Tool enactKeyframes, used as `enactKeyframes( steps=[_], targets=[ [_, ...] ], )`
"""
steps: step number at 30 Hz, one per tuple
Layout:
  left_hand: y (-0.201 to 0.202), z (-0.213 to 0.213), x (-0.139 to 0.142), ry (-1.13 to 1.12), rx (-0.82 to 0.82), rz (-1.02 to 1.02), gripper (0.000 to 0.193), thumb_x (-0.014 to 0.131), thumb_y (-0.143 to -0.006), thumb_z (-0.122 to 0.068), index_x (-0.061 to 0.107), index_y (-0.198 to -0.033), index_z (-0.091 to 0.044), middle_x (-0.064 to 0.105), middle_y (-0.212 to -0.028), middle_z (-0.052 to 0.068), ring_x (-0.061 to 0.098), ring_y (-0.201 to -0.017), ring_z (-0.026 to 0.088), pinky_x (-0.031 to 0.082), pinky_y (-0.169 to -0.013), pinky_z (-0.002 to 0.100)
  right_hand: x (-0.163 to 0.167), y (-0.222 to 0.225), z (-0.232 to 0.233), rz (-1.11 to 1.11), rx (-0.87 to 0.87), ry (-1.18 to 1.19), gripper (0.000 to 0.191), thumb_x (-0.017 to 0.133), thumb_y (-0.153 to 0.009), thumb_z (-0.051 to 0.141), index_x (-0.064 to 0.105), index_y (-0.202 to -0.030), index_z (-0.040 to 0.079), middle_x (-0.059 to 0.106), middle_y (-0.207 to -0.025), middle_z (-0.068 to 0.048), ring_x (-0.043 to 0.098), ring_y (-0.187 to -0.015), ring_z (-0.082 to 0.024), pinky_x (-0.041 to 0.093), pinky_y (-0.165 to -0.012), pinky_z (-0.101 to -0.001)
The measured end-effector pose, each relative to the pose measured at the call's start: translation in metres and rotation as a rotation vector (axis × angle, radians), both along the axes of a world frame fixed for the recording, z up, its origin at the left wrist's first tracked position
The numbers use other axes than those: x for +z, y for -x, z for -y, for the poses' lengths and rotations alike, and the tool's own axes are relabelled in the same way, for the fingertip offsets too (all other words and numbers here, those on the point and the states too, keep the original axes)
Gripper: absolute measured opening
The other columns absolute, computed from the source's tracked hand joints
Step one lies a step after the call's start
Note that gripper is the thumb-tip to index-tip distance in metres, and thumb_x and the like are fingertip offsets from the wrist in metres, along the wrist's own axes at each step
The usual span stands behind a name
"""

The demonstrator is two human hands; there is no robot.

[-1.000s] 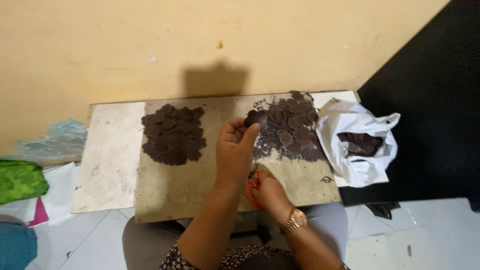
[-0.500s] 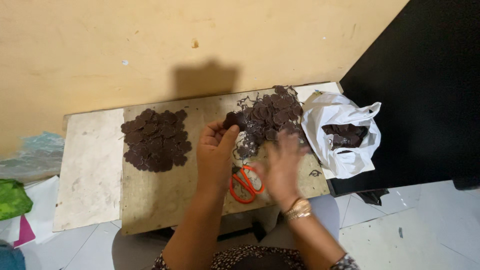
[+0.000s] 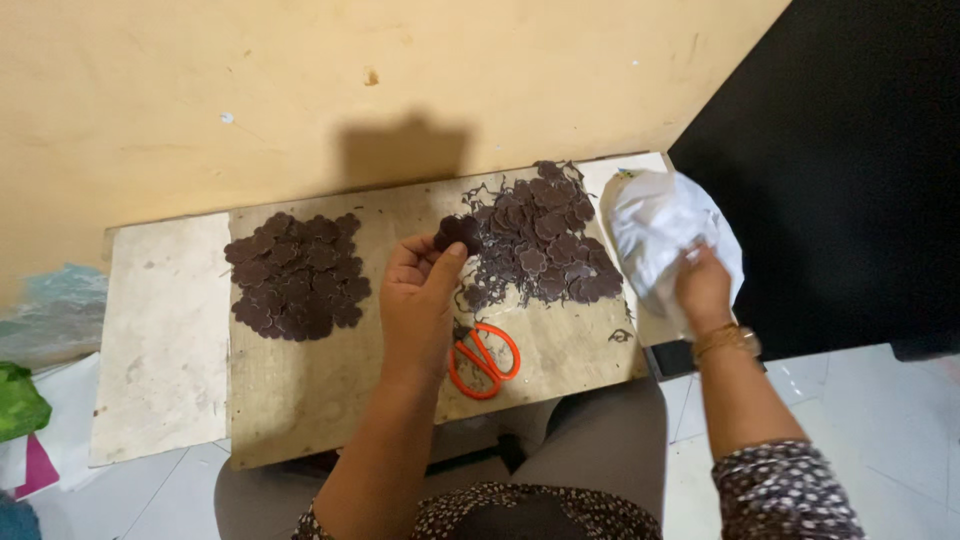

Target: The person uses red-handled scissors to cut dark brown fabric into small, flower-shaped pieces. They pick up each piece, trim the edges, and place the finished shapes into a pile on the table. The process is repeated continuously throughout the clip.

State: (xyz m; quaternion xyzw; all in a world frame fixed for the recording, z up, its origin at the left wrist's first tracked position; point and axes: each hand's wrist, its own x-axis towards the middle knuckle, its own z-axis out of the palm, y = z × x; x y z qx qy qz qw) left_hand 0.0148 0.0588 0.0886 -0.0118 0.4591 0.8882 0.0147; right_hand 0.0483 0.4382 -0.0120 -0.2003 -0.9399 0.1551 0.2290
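At the left of the frame, the neat pile of dark brown flower-shaped cut-outs lies on the wooden bench as before, well apart from both hands.

At centre, the left hand is closed on a small stack of cut-outs, pinched between thumb and fingers and held just left of the rough pile. This grip matches the earlier views.

Below it, the orange scissors lie flat on the bench, touched by neither hand. Half a second ago the right hand hovered just above them; it has since moved away to the right.

At the right of the frame, the right hand now grips the white plastic bag, fingers clenched in its crumpled wall at the bench's right edge. The bag mouth, open earlier, now appears gathered.

Open room: bare board lies between the two piles and along the lower edge. The bag overhangs the right edge.
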Motion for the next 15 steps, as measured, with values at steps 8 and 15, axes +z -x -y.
enactKeyframes(
  steps=[8, 15],
  targets=[
    [-0.001, -0.006, -0.004, -0.012, -0.029, -0.036, 0.016, 0.071, -0.096, -0.006, 0.061, -0.108, -0.003, 0.065, -0.091, 0.000, 0.057, -0.080, 0.005, 0.046, -0.071, 0.019, 0.096, 0.009, -0.027, -0.115, 0.045, 0.256, 0.015, 0.057, -0.112, 0.015, 0.065, -0.119, 0.004, 0.072, -0.098, -0.018, 0.071, -0.088, -0.029, 0.053, -0.076, -0.0382],
    [-0.005, -0.005, 0.000, -0.020, -0.039, -0.006, 0.016, 0.070, -0.095, -0.006, 0.062, -0.107, -0.004, 0.065, -0.088, 0.000, 0.056, -0.074, 0.005, 0.045, -0.066, 0.020, 0.078, 0.025, 0.033, -0.056, 0.302, 0.077, 0.018, 0.067, -0.103, 0.013, 0.069, -0.119, 0.004, 0.070, -0.109, -0.022, 0.068, -0.096, -0.035, 0.054, -0.085, -0.0440]
  ],
)
